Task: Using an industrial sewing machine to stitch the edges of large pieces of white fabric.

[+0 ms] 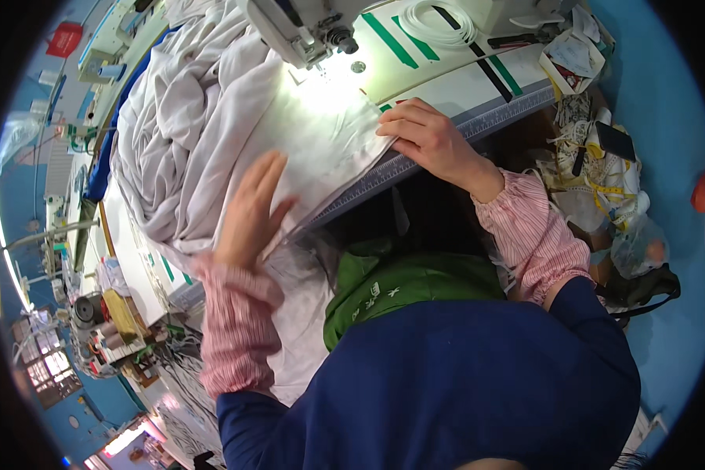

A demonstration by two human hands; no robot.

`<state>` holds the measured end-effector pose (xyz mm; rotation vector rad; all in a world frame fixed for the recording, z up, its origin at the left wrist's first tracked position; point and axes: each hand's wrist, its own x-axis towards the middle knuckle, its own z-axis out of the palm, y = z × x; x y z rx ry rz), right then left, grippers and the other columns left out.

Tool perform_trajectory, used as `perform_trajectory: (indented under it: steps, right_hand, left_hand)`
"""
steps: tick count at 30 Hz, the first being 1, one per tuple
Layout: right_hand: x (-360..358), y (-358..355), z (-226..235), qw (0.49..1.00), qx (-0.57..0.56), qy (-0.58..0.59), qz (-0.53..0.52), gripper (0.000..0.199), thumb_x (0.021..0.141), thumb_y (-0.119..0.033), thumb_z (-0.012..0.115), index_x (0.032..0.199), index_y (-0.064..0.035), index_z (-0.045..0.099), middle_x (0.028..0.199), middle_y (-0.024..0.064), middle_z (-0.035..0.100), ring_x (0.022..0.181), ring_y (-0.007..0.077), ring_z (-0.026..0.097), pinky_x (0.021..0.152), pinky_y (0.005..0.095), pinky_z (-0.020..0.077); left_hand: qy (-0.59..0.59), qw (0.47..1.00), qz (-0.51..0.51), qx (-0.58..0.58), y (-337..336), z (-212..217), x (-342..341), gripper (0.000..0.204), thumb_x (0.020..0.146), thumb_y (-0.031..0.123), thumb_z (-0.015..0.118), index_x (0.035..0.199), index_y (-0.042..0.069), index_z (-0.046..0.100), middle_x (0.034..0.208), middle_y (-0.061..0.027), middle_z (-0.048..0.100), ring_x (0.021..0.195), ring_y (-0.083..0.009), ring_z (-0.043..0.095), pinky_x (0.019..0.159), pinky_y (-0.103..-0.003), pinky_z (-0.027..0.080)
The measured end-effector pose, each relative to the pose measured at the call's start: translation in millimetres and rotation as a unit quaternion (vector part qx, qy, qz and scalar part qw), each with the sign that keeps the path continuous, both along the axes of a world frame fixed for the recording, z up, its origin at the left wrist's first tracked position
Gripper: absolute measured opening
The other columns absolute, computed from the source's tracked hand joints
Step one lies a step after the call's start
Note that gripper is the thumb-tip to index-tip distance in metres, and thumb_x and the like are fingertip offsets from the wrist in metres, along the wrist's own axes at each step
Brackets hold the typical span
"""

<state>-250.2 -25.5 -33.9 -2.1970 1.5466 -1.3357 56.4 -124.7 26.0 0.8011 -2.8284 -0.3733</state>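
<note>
A large heap of white fabric (204, 117) covers the left of the sewing table, and its flat part runs under the lit head of a sewing machine (298, 31). My right hand (439, 145) pinches the fabric's right edge near the table's front, thumb below and fingers above. Over the fabric's near left part is my left hand (251, 207), slightly blurred, its fingers stretched out and the thumb apart. Whether its palm touches the cloth I cannot tell. Some of the fabric hangs off the front edge toward my lap.
A ruler strip (486, 117) lines the table's front edge. Behind it lie green and black tape strips, a coil of white tubing (439, 22) and a box of scraps (576, 59). Measuring tapes and a phone (615, 141) sit at the right. More machines stand at the left.
</note>
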Motion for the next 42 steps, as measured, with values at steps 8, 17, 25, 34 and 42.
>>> perform_trajectory:
  steps: [8, 17, 25, 34, 42]
  right_hand:
    - [-1, -4, 10, 0.989, -0.07, 0.094, 0.096, 0.023, 0.075, -0.002, 0.074, 0.096, -0.0051, 0.067, 0.094, 0.0069, 0.066, 0.092, 0.0267, 0.061, 0.085, 0.0356, 0.0524]
    - [1, -2, 16, 0.994, -0.005, 0.087, 0.067, 0.021, 0.074, 0.003, 0.074, 0.093, -0.0024, 0.068, 0.086, 0.008, 0.064, 0.083, 0.0266, 0.06, 0.08, 0.0352, 0.0509]
    - [2, 0, 15, 0.996, -0.025, 0.08, 0.03, 0.022, 0.073, 0.005, 0.074, 0.093, -0.002, 0.068, 0.083, 0.0075, 0.062, 0.079, 0.0249, 0.059, 0.07, 0.0339, 0.0506]
    - [9, 10, 15, 0.977, -0.113, 0.183, -0.006, 0.024, 0.066, 0.005, 0.07, 0.088, -0.0025, 0.065, 0.083, 0.0047, 0.059, 0.077, 0.0231, 0.058, 0.065, 0.0319, 0.0505]
    - [14, 11, 17, 0.972, -0.091, 0.218, 0.004, 0.021, 0.071, -0.008, 0.064, 0.091, -0.0053, 0.064, 0.09, 0.0037, 0.06, 0.085, 0.0217, 0.059, 0.074, 0.0327, 0.0516]
  left_hand:
    - [0.0, 0.961, 0.224, -0.16, 84, -49, 140, 0.064, 0.074, 0.007, 0.077, 0.134, 0.002, 0.052, 0.142, -0.0175, 0.049, 0.134, -0.0357, 0.045, 0.108, -0.045, 0.039]
    - [0.129, 0.936, 0.235, -0.229, 84, -47, 160, 0.027, 0.073, -0.012, 0.069, 0.096, 0.002, 0.069, 0.1, -0.0116, 0.066, 0.097, -0.0295, 0.064, 0.084, -0.038, 0.051]
    - [0.162, 0.915, 0.203, -0.308, 74, -13, 169, 0.025, 0.07, -0.013, 0.07, 0.091, 0.001, 0.07, 0.084, -0.0115, 0.065, 0.081, -0.0302, 0.063, 0.074, -0.039, 0.052]
    - [0.109, 0.93, 0.157, -0.315, 76, -35, 182, 0.023, 0.076, -0.01, 0.07, 0.095, 0.002, 0.07, 0.086, -0.0104, 0.064, 0.082, -0.0303, 0.063, 0.074, -0.04, 0.052]
    - [0.066, 0.928, 0.162, -0.33, 72, -52, 193, 0.031, 0.071, -0.011, 0.072, 0.097, 0.004, 0.07, 0.087, -0.0079, 0.064, 0.085, -0.0293, 0.062, 0.076, -0.041, 0.053]
